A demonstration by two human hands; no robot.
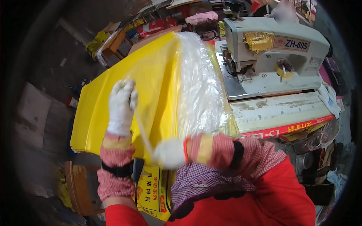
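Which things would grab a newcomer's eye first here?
Probably the bright yellow stack at centre-left, with crumpled clear plastic along its right side. Next, the grey machine at upper right. Near centre, a pale strip runs between the gloved left hand and blurred right hand.

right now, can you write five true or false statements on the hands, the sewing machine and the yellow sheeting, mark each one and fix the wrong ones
1. The left hand and the right hand both wear pale gloves. True.
2. The sewing machine stands to the right of the yellow sheeting. True.
3. The right hand rests on the sewing machine. False: it is apart from it, at the lower end of a thin pale strip.
4. The thin pale strip runs between the two hands. True.
5. A yellow roll lies on the yellow sheeting. False: it is on the front of the sewing machine.
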